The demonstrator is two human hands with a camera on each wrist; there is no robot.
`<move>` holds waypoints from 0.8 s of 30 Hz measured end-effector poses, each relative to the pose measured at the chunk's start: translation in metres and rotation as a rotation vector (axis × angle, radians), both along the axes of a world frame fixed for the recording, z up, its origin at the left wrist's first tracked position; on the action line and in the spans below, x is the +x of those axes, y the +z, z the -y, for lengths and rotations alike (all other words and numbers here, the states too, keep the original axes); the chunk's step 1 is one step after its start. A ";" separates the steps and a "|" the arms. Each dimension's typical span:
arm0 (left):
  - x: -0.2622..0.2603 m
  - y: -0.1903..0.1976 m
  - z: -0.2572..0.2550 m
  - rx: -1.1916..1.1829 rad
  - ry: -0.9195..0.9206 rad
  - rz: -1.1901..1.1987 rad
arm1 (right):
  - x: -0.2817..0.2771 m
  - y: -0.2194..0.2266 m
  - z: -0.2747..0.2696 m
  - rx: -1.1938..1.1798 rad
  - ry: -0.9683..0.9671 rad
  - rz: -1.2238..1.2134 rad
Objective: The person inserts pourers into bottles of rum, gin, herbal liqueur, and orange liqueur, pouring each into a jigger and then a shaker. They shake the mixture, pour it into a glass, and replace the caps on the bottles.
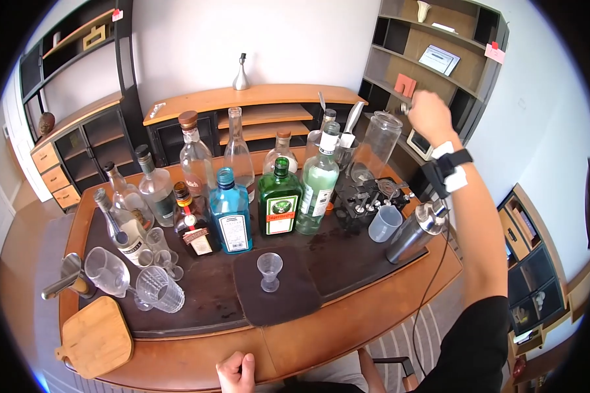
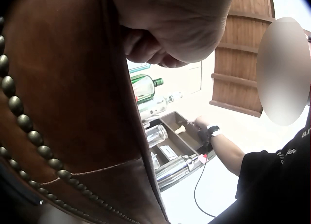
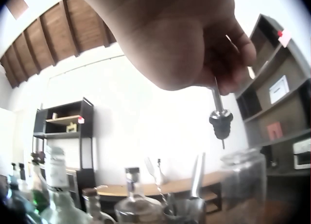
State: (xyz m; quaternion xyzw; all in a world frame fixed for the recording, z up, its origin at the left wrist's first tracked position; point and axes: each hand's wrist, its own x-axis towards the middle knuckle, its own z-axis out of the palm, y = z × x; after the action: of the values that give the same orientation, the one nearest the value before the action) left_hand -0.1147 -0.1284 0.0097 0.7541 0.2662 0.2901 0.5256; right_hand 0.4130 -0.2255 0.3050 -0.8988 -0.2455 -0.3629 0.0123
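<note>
High on the right, my right hand (image 1: 431, 118) is raised above a tall clear glass jar (image 1: 379, 145). Its fingers pinch a metal bottle pour spout (image 3: 221, 122) with a dark ribbed stopper, which hangs stopper-down over the jar's mouth in the right wrist view. My left hand (image 1: 236, 372) rests at the table's front edge, fingers curled into a fist with the thumb on top, holding nothing. In front of it, a small footed glass (image 1: 269, 272) stands on a dark mat (image 1: 278, 311).
Several bottles line the table, among them a blue bottle (image 1: 231, 213) and a green bottle (image 1: 280, 200). At right stand a steel shaker (image 1: 416, 232), a plastic measuring cup (image 1: 385, 224) and a black rack (image 1: 357, 213). Glasses and a wooden board (image 1: 98, 337) are at left.
</note>
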 end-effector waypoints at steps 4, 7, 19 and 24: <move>-0.005 -0.048 -0.005 -0.084 -0.011 0.069 | -0.060 0.035 0.019 0.478 0.490 0.171; 0.001 -0.007 -0.012 -0.624 -0.076 0.106 | -0.118 0.031 0.022 0.801 0.805 -0.281; 0.062 0.095 0.006 -0.496 -0.276 0.597 | -0.282 -0.178 0.044 0.719 1.209 -1.202; 0.071 0.077 0.015 -0.469 -0.191 0.519 | -0.290 -0.208 0.058 0.827 1.192 -1.322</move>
State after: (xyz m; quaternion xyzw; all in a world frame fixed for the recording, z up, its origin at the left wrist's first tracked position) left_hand -0.0441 -0.1435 0.0864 0.5357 0.1118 0.3524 0.7592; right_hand 0.1227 -0.2833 0.0969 -0.5744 -0.4563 0.2219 0.6424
